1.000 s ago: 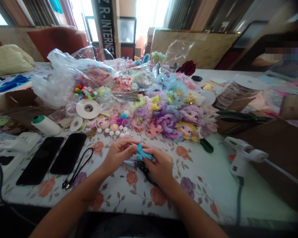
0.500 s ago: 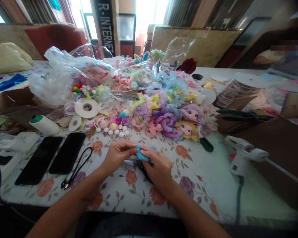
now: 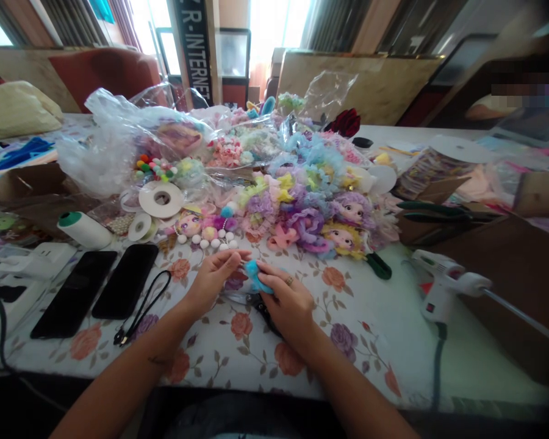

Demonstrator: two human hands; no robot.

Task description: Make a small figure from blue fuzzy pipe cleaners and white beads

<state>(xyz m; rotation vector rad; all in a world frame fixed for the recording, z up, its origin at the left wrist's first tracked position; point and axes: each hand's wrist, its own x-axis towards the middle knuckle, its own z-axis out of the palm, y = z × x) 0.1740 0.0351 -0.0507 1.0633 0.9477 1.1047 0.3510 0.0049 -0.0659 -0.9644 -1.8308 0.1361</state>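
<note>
My right hand [image 3: 287, 296] is closed around a small bright-blue piece of soft, bunched material [image 3: 256, 277], which sticks out between thumb and fingers. Just left of it my left hand [image 3: 216, 277] pinches thumb against forefinger; whatever is between those tips is too small to make out. A slight gap separates the left fingertips from the blue piece. Beneath the right hand lies a tool with black handles and metal blades, apparently scissors [image 3: 260, 303], partly hidden by the hand. Both hands are held above the flowered tablecloth [image 3: 210, 360].
Ahead is a heap of pastel hair ties [image 3: 297, 183], doll heads [image 3: 345, 238] and plastic bags [image 3: 105, 134]. Ribbon rolls [image 3: 161, 199], a thread spool [image 3: 85, 230], two phones [image 3: 73, 294] and a black cord loop [image 3: 141, 308] lie left. A glue gun [image 3: 448, 280] lies right.
My left hand has drawn back slightly left and up, off the blue piece it was touching. The right hand keeps hold of the piece, now more exposed.
</note>
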